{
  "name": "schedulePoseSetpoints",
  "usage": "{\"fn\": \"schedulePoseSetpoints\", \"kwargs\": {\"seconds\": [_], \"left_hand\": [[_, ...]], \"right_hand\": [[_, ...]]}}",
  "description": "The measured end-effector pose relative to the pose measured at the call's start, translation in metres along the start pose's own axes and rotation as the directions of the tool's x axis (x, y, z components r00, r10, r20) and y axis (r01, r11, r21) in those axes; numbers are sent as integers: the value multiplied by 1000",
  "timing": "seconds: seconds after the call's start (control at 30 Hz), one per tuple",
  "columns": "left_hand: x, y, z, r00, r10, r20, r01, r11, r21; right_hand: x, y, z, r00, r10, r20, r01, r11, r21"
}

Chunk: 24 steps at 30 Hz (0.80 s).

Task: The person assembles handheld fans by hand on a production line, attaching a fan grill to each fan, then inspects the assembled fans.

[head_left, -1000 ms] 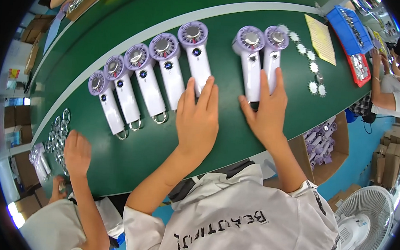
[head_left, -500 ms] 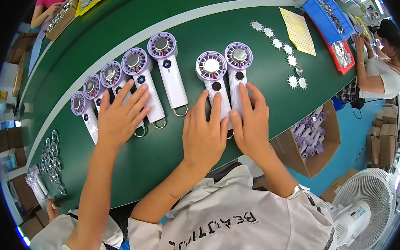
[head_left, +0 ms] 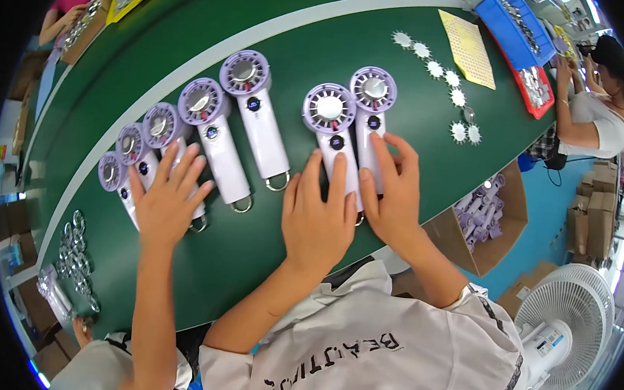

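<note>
Two pale purple handheld fans lie side by side in front of me on the green table. My left hand (head_left: 319,220) rests with stretched fingers on the handle of the left fan (head_left: 330,108). My right hand (head_left: 396,193) lies on the right fan (head_left: 373,90), its index fingertip by the round button display and its thumb along the handle. Both displays are lit. To the left, several similar fans (head_left: 219,143) lie in a slanting row, with metal rings at the handle ends that show. A co-worker's spread hand (head_left: 165,204) is over the handles of that row.
Star-shaped silver pieces (head_left: 453,78) and a yellow perforated sheet (head_left: 468,49) lie at the far right, near blue (head_left: 515,25) and red bins (head_left: 535,91). Metal rings (head_left: 76,252) are heaped left. A carton of fan parts (head_left: 491,242) and a standing fan (head_left: 564,328) are right.
The displays on the two fans under my hands were dark and are now lit. My hands stay nearly in place. The co-worker's hand has moved left and nearer along the row.
</note>
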<state>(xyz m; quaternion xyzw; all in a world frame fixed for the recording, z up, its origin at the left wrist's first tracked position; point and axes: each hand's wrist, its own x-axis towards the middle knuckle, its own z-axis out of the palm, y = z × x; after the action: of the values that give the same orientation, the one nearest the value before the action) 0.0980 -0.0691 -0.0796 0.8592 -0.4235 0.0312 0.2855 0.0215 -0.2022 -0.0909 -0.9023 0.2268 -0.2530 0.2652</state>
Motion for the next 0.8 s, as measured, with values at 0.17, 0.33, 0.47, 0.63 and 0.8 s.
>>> {"fn": "schedulePoseSetpoints", "kwargs": {"seconds": [0.17,0.33,0.47,0.63,0.8], "left_hand": [[0,2,1,1000,10,-15,-10,1000,21],[1,2,8,1000,10,-3,-10,1000,25],[4,6,7,1000,13,-1,-13,1000,26],[0,3,4,999,8,33,-9,999,34],[-2,0,3,999,-1,48,2,1000,-22]], "right_hand": [[2,2,-1,1000,-16,-14,16,1000,0],[3,6,-3,1000,6,3,-6,1000,13],[5,7,-6,1000,-2,-14,2,999,44],[1,5,-4,1000,-15,-16,16,999,28],[0,4,-7,1000,-11,6,11,1000,28]]}}
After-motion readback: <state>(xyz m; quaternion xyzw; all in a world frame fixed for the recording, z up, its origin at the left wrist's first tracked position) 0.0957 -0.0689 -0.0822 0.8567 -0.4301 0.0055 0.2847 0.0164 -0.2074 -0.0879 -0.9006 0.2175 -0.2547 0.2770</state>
